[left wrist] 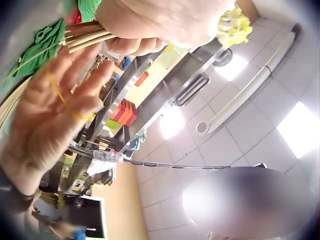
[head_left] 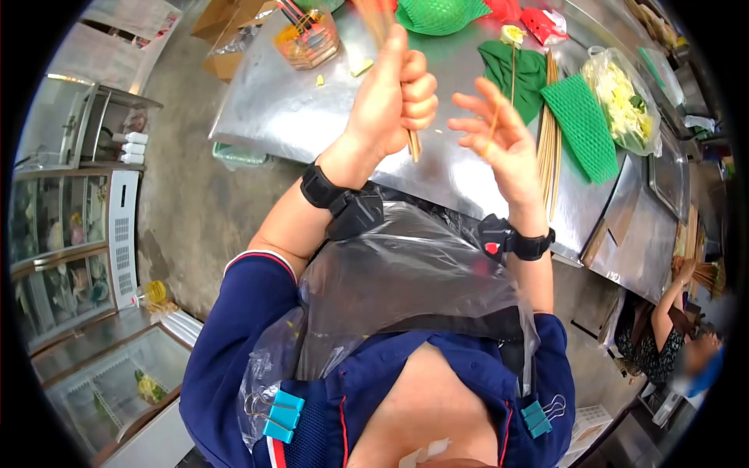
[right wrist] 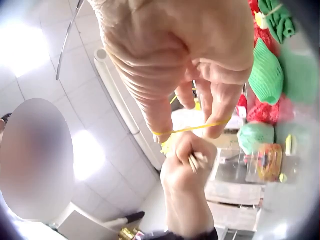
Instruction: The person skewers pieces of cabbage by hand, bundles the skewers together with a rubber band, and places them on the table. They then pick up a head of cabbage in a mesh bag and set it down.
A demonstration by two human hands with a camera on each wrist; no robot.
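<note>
In the head view, my left hand (head_left: 390, 105) is raised over the metal table and grips a bundle of thin wooden sticks (head_left: 414, 147), their lower ends poking out below the fist. Yellow flowers (left wrist: 234, 27) show beyond that fist in the left wrist view. My right hand (head_left: 505, 140) is held up to the right of the bundle, fingers spread and empty except for a yellow rubber band (right wrist: 192, 129). The band loops around the thumb and fingers and is stretched between them. In the right wrist view, cut stick ends (right wrist: 198, 161) point toward the right hand.
Beyond the right hand, a yellow flower (head_left: 512, 35) on a stick lies over green cloth (head_left: 532, 74). Loose sticks (head_left: 545, 160), green foam netting (head_left: 579, 129) and a bag of yellow flowers (head_left: 624, 101) lie rightward. A plastic basket (head_left: 308, 51) stands far left. Another person (head_left: 663, 324) works at right.
</note>
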